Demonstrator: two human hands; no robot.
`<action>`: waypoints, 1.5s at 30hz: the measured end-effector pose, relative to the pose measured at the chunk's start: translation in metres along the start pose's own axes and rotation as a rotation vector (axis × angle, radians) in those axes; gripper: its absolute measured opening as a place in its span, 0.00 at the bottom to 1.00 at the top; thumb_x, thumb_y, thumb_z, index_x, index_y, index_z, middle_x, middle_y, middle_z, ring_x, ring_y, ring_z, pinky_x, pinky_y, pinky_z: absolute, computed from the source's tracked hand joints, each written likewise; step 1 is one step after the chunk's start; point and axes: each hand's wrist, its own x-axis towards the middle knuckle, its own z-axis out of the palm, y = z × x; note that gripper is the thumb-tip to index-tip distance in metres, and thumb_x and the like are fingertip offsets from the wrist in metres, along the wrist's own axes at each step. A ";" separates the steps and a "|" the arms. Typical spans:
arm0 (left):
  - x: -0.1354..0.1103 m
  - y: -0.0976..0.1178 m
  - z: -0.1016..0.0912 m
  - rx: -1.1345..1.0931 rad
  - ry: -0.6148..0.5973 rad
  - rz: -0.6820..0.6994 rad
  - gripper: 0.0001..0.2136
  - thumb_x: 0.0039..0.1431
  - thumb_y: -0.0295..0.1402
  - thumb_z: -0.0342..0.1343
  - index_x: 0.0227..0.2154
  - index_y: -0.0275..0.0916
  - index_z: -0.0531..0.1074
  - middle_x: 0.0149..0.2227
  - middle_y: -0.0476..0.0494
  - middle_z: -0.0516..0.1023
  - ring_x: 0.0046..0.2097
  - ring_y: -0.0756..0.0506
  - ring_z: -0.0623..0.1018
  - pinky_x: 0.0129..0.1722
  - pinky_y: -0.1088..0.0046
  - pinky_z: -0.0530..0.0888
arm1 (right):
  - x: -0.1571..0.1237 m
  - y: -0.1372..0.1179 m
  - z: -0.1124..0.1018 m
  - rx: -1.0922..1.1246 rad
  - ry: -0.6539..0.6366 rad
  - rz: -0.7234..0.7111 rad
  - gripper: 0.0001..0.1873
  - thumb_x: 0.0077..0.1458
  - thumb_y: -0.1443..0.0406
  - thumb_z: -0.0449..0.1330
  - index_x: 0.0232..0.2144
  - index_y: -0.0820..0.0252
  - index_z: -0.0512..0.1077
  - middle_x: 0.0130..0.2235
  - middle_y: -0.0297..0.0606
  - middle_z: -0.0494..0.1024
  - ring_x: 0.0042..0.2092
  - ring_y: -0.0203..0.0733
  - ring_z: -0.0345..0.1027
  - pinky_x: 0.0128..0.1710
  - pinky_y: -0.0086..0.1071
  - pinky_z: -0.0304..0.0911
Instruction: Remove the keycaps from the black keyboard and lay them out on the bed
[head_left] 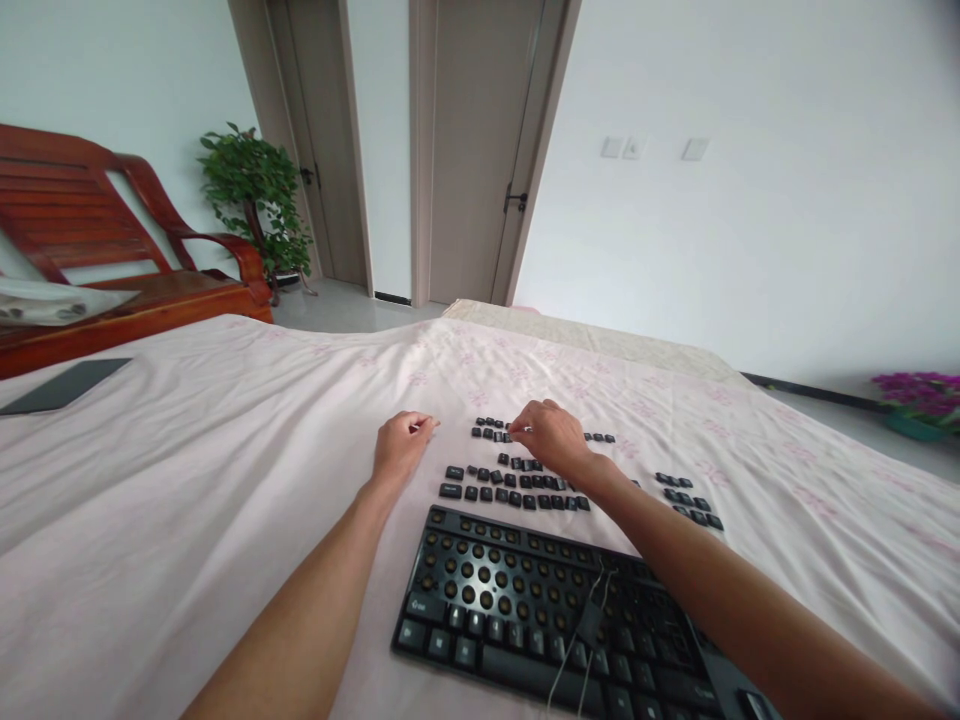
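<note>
A black keyboard lies on the pink bedsheet with most of its keycaps off, only the bottom row still in place. Loose black keycaps lie in rows just beyond it, and a smaller group of keycaps sits to the right. My right hand reaches over the far row of keycaps with its fingers pinched at one of them. My left hand rests on the sheet left of the keycaps, fingers curled together in a loose pinch; what they hold, if anything, is hidden.
A thin cable trails over the keyboard. A dark flat tablet-like object lies at the sheet's far left. A red wooden bench, a potted plant and two doors stand beyond the bed. Purple flowers sit at the right.
</note>
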 end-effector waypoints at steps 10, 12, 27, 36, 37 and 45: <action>0.001 -0.001 0.000 0.024 -0.001 0.012 0.14 0.53 0.44 0.55 0.31 0.40 0.79 0.35 0.45 0.81 0.34 0.45 0.78 0.37 0.72 0.70 | -0.013 -0.019 -0.001 -0.071 -0.070 -0.157 0.08 0.51 0.59 0.64 0.34 0.52 0.80 0.43 0.40 0.76 0.45 0.47 0.63 0.40 0.35 0.58; 0.001 0.000 -0.001 0.021 0.001 0.004 0.14 0.52 0.44 0.55 0.30 0.40 0.79 0.35 0.45 0.81 0.34 0.45 0.78 0.37 0.72 0.70 | -0.012 -0.023 -0.001 -0.103 -0.094 -0.156 0.08 0.51 0.59 0.64 0.34 0.53 0.80 0.42 0.41 0.76 0.45 0.48 0.63 0.40 0.36 0.58; -0.001 0.003 -0.001 0.016 0.006 -0.014 0.13 0.52 0.43 0.56 0.29 0.41 0.79 0.34 0.46 0.81 0.33 0.45 0.78 0.37 0.71 0.70 | -0.002 0.001 -0.004 -0.076 -0.012 -0.013 0.08 0.55 0.65 0.59 0.31 0.54 0.79 0.41 0.39 0.77 0.46 0.46 0.63 0.38 0.34 0.59; 0.000 0.003 0.000 0.005 0.003 -0.006 0.13 0.52 0.44 0.56 0.30 0.40 0.79 0.33 0.45 0.81 0.32 0.46 0.78 0.35 0.72 0.70 | 0.008 0.013 0.006 -0.043 -0.073 0.038 0.07 0.56 0.65 0.59 0.32 0.54 0.79 0.41 0.38 0.77 0.46 0.44 0.64 0.39 0.32 0.59; 0.000 0.002 0.000 0.007 0.008 -0.006 0.13 0.52 0.44 0.56 0.30 0.40 0.79 0.33 0.45 0.81 0.32 0.46 0.78 0.35 0.72 0.70 | 0.009 0.013 0.006 -0.041 -0.081 0.038 0.07 0.56 0.65 0.59 0.32 0.54 0.79 0.41 0.39 0.77 0.47 0.44 0.64 0.40 0.32 0.59; 0.000 0.002 -0.001 0.008 0.000 0.000 0.13 0.52 0.44 0.56 0.30 0.40 0.79 0.34 0.46 0.81 0.33 0.45 0.79 0.36 0.72 0.71 | 0.012 0.013 0.006 -0.037 -0.071 0.053 0.08 0.55 0.65 0.59 0.31 0.54 0.80 0.40 0.40 0.78 0.47 0.46 0.63 0.39 0.33 0.59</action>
